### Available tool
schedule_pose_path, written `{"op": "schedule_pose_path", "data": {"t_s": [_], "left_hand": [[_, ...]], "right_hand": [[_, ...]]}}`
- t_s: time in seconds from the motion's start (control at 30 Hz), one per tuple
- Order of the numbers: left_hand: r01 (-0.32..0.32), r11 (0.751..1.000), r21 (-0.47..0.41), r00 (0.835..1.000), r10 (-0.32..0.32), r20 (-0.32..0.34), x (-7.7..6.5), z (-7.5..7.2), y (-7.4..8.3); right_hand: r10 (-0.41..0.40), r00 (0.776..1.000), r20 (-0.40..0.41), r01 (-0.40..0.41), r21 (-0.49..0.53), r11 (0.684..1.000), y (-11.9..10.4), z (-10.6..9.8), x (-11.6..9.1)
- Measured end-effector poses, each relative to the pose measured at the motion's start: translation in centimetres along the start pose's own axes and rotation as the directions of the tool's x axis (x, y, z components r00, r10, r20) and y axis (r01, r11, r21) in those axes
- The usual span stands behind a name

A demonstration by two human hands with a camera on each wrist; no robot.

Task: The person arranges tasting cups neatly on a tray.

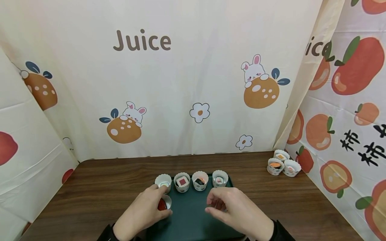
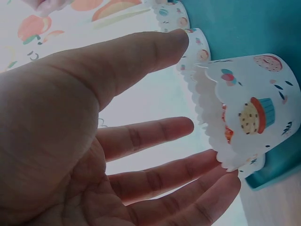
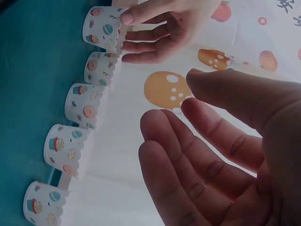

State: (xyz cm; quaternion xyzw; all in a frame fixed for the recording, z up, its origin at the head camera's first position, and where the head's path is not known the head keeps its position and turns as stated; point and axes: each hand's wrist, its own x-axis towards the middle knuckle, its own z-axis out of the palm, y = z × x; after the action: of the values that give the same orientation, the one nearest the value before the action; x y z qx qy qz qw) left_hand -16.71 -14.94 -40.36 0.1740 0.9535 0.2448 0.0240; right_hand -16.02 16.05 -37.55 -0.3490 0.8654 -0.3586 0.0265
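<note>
Red-filled cup (image 2: 256,108) framed by widely parted fingers (image 2: 150,134) of the left hand (image 1: 144,204), ungripped, right hand (image 1: 238,211) loosely bent, nothing held, four cups (image 1: 182,188) (all scalloped) lined up beyond the fingers, by a green tray (image 1: 188,217).

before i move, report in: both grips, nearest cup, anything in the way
Left grip open at red-filled cup, contact unclear. Right grip empty over tray. Neighbouring cup close behind; could crowd left grip.

The cups (image 2: 263,106) look papery, the tray (image 1: 190,214) smooth plastic, the table (image 1: 111,187) wooden.
</note>
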Motion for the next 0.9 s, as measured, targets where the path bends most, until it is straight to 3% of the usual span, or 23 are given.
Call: {"op": "schedule_pose_path", "data": {"t_s": [0.33, 0.53, 0.7, 0.9], "left_hand": [[0.006, 0.996, 0.084, 0.996, 0.001, -0.093, -0.6, -1.3, 1.2], [0.019, 0.995, 0.094, 0.984, -0.002, -0.176, -1.1, -1.8, 2.3], [0.002, 0.996, 0.089, 0.965, 0.022, -0.262, -1.3, -1.9, 3.1], [-0.008, 0.996, 0.085, 0.954, 0.033, -0.298, -1.5, -2.1, 3.7]], "right_hand": [[0.047, 0.997, -0.059, -0.05, -0.054, 0.997, 1.3, -1.2, 0.1], [0.131, 0.984, -0.121, -0.142, -0.08, 0.987, 3.1, -2.7, 0.1], [0.235, 0.955, -0.181, -0.256, -0.104, 0.961, 5.9, -4.0, -0.1], [0.366, 0.899, -0.241, -0.416, -0.202, 0.887, 11.2, -6.0, -0.7]]}}
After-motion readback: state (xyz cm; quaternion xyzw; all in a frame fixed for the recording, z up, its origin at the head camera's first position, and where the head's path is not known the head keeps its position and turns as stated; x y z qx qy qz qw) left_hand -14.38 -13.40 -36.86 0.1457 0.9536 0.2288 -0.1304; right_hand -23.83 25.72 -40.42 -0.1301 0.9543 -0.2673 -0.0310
